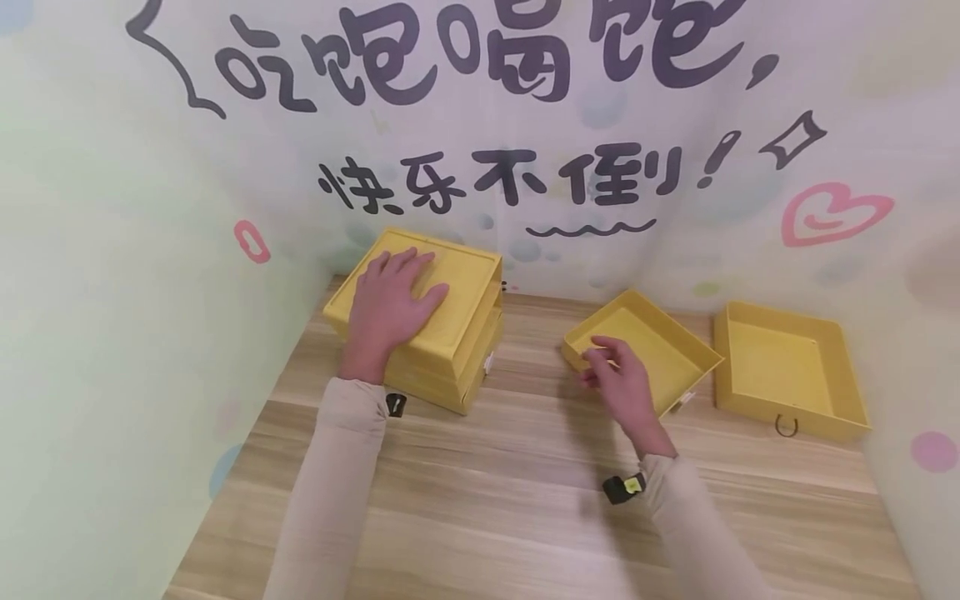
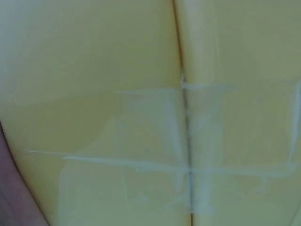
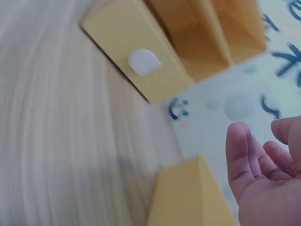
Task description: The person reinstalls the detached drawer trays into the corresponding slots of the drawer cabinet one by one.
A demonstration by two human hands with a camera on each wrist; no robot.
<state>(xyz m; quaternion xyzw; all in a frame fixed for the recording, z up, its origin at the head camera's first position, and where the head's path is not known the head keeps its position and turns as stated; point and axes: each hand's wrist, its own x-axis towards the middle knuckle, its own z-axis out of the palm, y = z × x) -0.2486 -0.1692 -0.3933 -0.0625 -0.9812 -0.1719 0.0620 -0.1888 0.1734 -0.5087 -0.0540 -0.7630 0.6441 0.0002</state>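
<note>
A yellow drawer cabinet (image 1: 450, 292) stands at the back left of the table, its side facing right showing open slots above a lower drawer with a pale handle. My left hand (image 1: 393, 300) rests on its top with the fingers spread. The left wrist view is filled by yellow panels (image 2: 94, 56) with clear tape (image 2: 146, 127) across their seam. My right hand (image 1: 621, 387), fingers loosely bent and holding nothing, hovers over the near left part of a loose yellow drawer (image 1: 652, 342). In the right wrist view, the lower drawer's white knob (image 3: 143, 62) shows.
A second loose yellow drawer (image 1: 787, 358) with a dark loop handle (image 1: 786, 427) lies at the right. Behind the wood-patterned table (image 1: 480, 500) rises a printed wall (image 1: 465, 192) with dark writing; the cabinet and drawers stand close to it.
</note>
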